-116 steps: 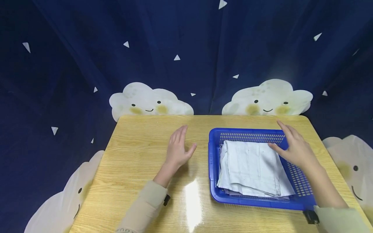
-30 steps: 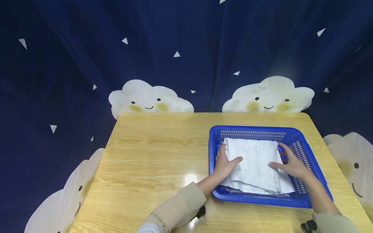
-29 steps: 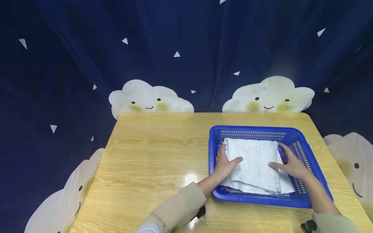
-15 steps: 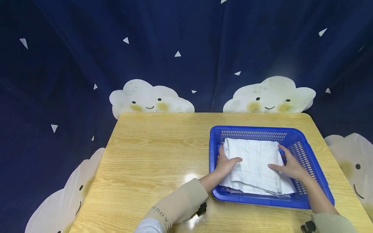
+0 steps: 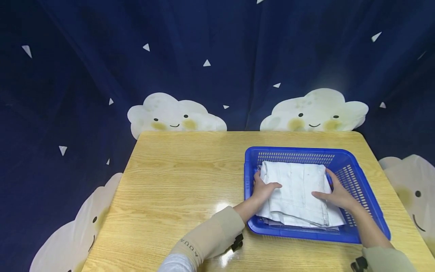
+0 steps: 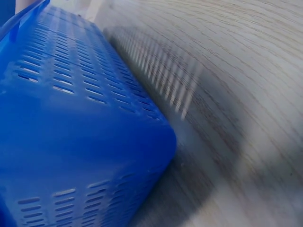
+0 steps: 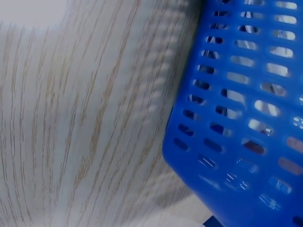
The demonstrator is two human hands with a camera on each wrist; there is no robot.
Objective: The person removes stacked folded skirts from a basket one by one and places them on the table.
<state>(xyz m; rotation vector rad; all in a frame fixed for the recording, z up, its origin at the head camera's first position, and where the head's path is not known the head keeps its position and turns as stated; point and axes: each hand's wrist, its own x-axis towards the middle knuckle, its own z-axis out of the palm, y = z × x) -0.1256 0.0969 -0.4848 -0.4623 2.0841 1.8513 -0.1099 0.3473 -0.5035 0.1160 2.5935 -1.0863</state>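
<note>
A blue plastic basket [image 5: 299, 149] stands on the right part of the wooden table, with a stack of folded white cloth [image 5: 297, 189] inside. My left hand [image 5: 263, 191] grips the stack's left edge, thumb on top and fingers down the side. At the right edge my right hand [image 5: 341, 195] holds it likewise, its thumb lying on the cloth. Some fingertips are hidden beside or under the stack. Neither hand shows in the wrist views; the left wrist view has the basket's slotted wall [image 6: 85, 127], the right wrist view its perforated side [image 7: 236, 118].
The light wooden table [image 5: 180, 181] extends to the left of the basket. Behind and beside it hangs a dark blue curtain [image 5: 190, 45] with white triangles and smiling clouds. Greyish-purple fabric [image 5: 289, 223] peeks out under the white cloth.
Both hands came from above the table and basket to the stack's two sides. Over the last second the thumbs have shifted slightly inward; the cloth and basket stay in place.
</note>
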